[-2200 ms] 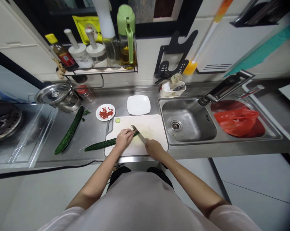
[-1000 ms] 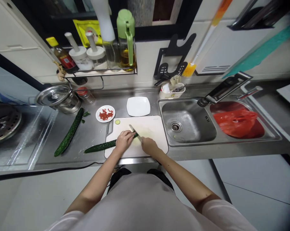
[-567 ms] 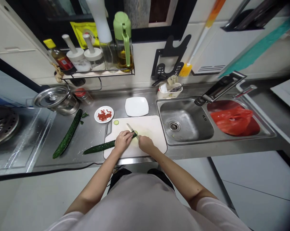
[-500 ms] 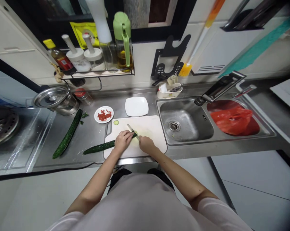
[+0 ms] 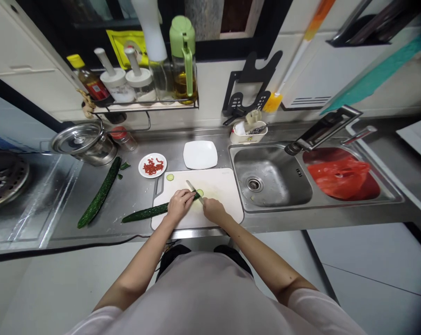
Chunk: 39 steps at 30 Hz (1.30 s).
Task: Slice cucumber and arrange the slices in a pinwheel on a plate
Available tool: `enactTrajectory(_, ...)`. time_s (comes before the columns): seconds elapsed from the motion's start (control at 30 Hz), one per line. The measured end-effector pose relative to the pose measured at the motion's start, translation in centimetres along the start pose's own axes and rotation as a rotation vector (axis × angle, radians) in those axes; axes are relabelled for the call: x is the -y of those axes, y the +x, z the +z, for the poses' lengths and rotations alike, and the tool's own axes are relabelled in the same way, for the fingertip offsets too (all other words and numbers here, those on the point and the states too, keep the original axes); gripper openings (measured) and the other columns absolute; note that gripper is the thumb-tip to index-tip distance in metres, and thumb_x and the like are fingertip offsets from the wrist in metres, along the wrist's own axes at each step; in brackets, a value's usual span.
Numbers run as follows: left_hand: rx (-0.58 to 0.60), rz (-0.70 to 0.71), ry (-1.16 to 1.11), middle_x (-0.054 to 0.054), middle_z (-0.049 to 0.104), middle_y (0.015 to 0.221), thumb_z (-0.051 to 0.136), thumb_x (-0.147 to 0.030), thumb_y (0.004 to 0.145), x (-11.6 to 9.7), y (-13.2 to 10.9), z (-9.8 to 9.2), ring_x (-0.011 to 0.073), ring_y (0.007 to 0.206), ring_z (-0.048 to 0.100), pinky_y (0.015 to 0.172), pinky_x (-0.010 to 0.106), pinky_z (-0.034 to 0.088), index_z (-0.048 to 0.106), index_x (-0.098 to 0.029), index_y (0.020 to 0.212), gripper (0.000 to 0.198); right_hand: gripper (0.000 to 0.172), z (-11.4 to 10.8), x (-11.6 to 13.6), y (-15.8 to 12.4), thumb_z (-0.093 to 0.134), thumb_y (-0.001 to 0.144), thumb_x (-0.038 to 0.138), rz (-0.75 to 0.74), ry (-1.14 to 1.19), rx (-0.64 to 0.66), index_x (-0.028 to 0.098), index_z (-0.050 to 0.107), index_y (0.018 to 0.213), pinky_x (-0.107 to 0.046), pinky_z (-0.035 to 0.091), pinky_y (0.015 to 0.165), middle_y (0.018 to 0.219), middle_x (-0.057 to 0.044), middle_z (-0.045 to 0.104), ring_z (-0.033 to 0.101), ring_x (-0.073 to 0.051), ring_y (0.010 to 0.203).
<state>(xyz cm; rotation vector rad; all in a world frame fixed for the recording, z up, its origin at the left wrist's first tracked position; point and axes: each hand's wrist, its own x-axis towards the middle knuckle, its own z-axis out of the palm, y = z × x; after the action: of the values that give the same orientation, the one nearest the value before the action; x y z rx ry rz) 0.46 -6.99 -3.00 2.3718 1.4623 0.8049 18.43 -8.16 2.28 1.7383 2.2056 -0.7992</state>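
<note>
- On the board [image 5: 221,191], left hand [image 5: 180,203] pins the cucumber [image 5: 145,213]; right hand [image 5: 213,209] grips the knife [image 5: 192,187].
- Best tuck the left hand back from the knife and cut thin, even.

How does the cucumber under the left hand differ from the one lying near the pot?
The held cucumber lies partly on the cutting board, pinned by the left hand, with the knife in the right hand at its cut end; the spare cucumber lies untouched on the steel counter by the pot. The held cucumber runs nearly level across the view; the spare cucumber slants steeply. Both are long, slim and dark green.
</note>
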Motion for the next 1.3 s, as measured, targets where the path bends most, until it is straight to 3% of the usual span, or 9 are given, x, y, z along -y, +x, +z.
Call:
enactTrajectory(0.3,0.007,-0.03,-0.02,0.005,0.066,0.098,0.05,-0.031,0.094,-0.4,0.0,0.0,0.0168,0.091,0.057,0.082,0.031,0.049,0.07,-0.025,0.106,0.025,0.03,0.5,0.1,-0.2,0.033,0.093,0.016,0.026,-0.01,-0.014,0.011,0.055,0.113,-0.031,0.046,0.076,0.097,-0.015,0.067,0.065,-0.024,0.093)
enactTrajectory(0.8,0.04,-0.116,-0.076,0.004,0.067,0.099,0.053,-0.03,0.092,-0.3,0.3,0.0,0.0161,0.094,0.058,0.085,0.03,0.047,0.072,-0.027,0.105,0.023,0.031,-0.4,1.0,-0.4,0.034,0.091,0.012,0.074,-0.022,-0.028,0.012,0.055,0.114,-0.031,0.045,0.077,0.1,-0.016,0.068,0.065,-0.024,0.097)
enactTrajectory(1.3,0.022,-0.119,-0.096,0.004,0.067,0.099,0.053,-0.03,0.092,-0.5,0.3,-0.3,0.0163,0.093,0.059,0.086,0.031,0.048,0.072,-0.026,0.103,0.023,0.027,0.6,-0.3,-3.7,0.035,0.093,0.015,0.109,-0.056,0.056,0.012,0.055,0.11,-0.032,0.045,0.075,0.1,-0.016,0.067,0.065,-0.025,0.095)
